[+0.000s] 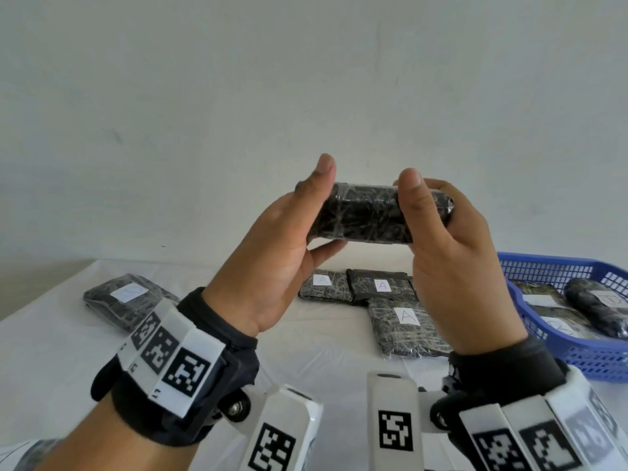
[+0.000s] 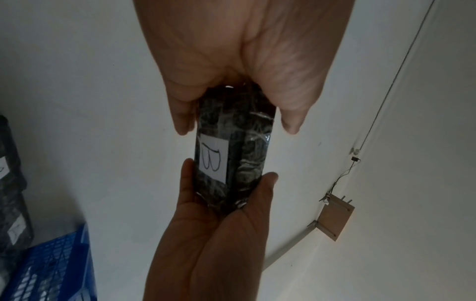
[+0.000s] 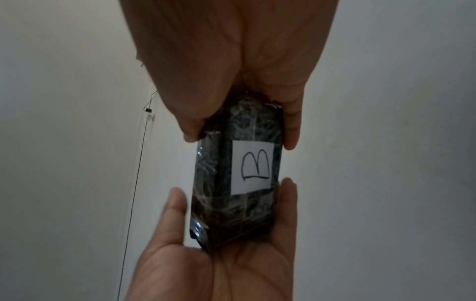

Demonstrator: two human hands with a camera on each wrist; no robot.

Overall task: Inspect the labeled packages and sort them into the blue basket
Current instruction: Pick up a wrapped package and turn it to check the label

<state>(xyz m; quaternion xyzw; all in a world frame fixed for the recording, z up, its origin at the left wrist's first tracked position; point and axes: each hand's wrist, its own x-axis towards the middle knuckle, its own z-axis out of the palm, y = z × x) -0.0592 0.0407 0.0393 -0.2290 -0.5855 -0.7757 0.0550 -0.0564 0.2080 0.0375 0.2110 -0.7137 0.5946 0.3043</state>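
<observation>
Head view shows that I hold one package [image 1: 370,214] up in the air, above the table [image 1: 68,351], with both hands. My left hand [image 1: 282,253] grasps its left end, thumb on top and fingers behind and under it. My right hand [image 1: 452,253] grasps the right end in the same way. The package lies level between them, with its plain side to me.

Both wrist views show the far side, where a white label [image 3: 252,167] carries a hand-written letter B. So the label faces away from me.

I judge the package is light, because thumb and fingers at each end are enough to carry it. It looks like a dark folded thing in tight clear film, with round edges. I think it is a little soft and will give under pressure, not break. The film is glossy, so it may slip. For this reason I take it at the short ends, where the fingers can wrap around, and I keep them off the label.

On the table three packages with letter A [image 1: 383,286] lie in the middle, and one more [image 1: 125,299] lies at the left. The basket [image 1: 577,358] stands at the right and already has packages in it.
</observation>
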